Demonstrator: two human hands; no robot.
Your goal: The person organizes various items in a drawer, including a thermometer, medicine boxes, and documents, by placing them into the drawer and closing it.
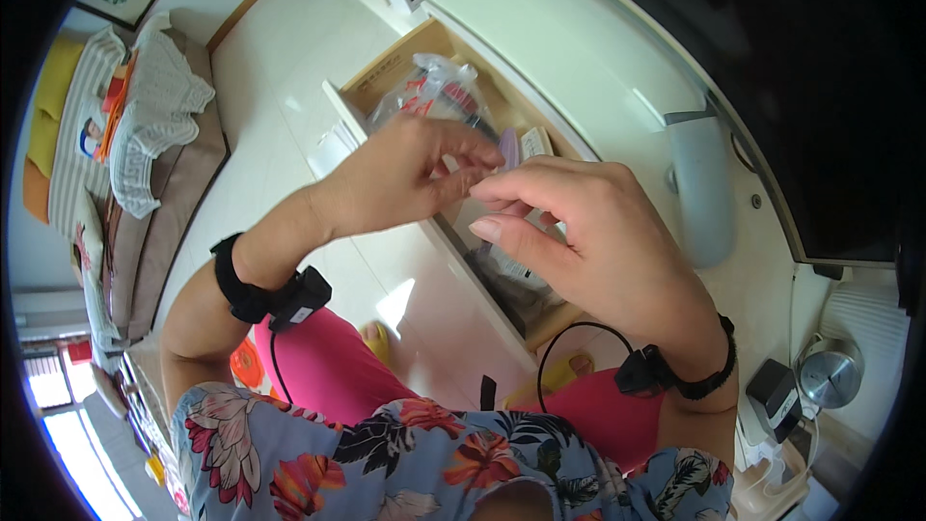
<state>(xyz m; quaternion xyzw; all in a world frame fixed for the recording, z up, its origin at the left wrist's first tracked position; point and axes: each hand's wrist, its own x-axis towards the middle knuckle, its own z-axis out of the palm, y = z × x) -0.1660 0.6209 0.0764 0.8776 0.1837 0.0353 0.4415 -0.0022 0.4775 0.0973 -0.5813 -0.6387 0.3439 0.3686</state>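
Both hands are raised over an open wooden drawer (pixel 394 58), their fingertips meeting or almost meeting. My left hand (pixel 405 174) has its fingers curled towards the thumb; whether something small is between them cannot be made out. On my right hand (pixel 579 224) the thumb stands apart from the fingers, and no object shows between them. Behind the left hand, a clear plastic bag with red print (pixel 441 87) lies in the drawer. A purple item (pixel 509 147) and a small pale box bearing writing (pixel 535 142) show beyond the fingertips. More plastic-wrapped things (pixel 514 271) lie partly hidden below the right hand.
The drawer belongs to a pale glossy cabinet (pixel 579 51) with a dark television screen (pixel 817 87) above. A grey-white rounded device (pixel 698 188) stands on the cabinet. At right are a metal kettle (pixel 830 373), a black box (pixel 772 398) and cables. A sofa (pixel 173 174) stands left.
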